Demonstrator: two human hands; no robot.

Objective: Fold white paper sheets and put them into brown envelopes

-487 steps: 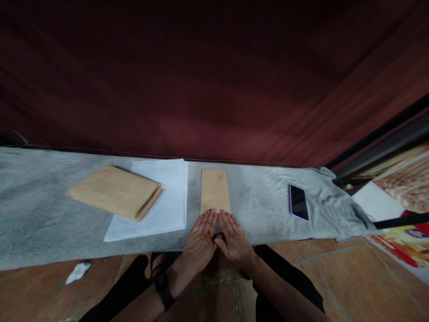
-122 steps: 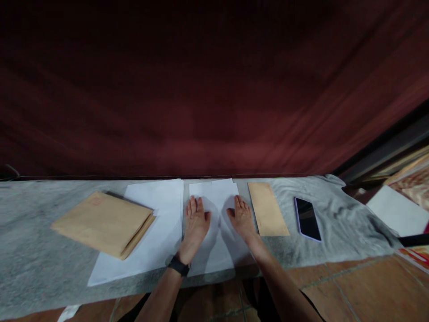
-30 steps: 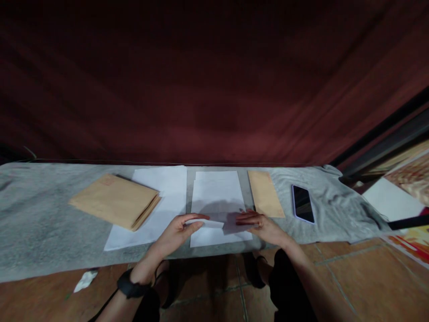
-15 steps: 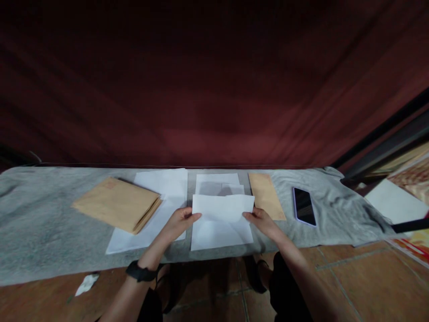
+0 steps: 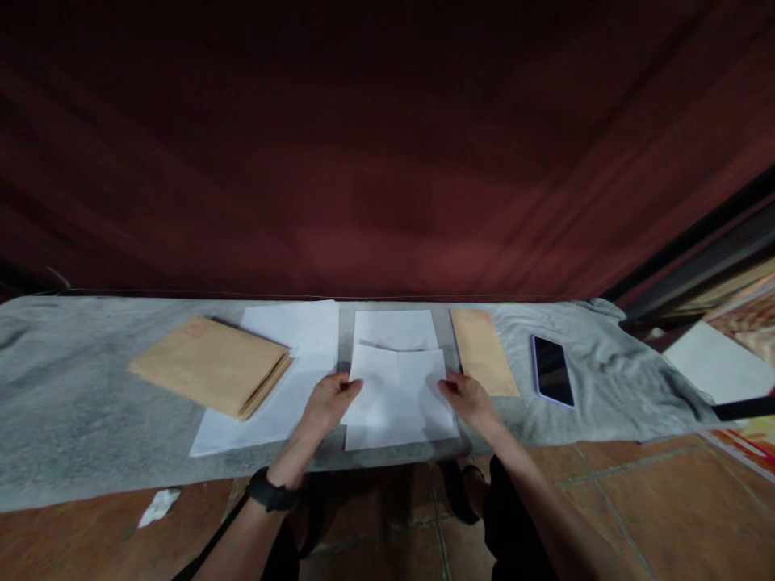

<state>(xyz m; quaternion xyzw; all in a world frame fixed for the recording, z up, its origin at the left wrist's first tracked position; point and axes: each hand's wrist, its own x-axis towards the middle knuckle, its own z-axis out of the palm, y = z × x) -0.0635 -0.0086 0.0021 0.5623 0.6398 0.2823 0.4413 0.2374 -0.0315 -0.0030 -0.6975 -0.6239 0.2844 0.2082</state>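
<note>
A white sheet of paper (image 5: 396,383) with a short vertical crease near its far edge is held at both sides, low over the bench. My left hand (image 5: 330,398) pinches its left edge between thumb and fingers. On the right edge, my right hand (image 5: 472,398) grips it the same way. Beneath it lies another white sheet (image 5: 400,438), whose near strip and far part show. The held sheet hides its middle. A brown envelope (image 5: 484,353) lies just beyond my right hand.
Left of my hands, a stack of brown envelopes (image 5: 209,363) rests on white paper (image 5: 303,331). A phone (image 5: 552,371) lies at the right on the grey cloth (image 5: 73,403). Behind the bench stands a dark red panel (image 5: 387,202). Crumpled tissue (image 5: 159,507) is on the tiled floor.
The held sheet showed as a narrow folded strip before; now a larger, flatter face shows, its far edge raised slightly. Both hands stay at its sides. The view has shifted slightly.
</note>
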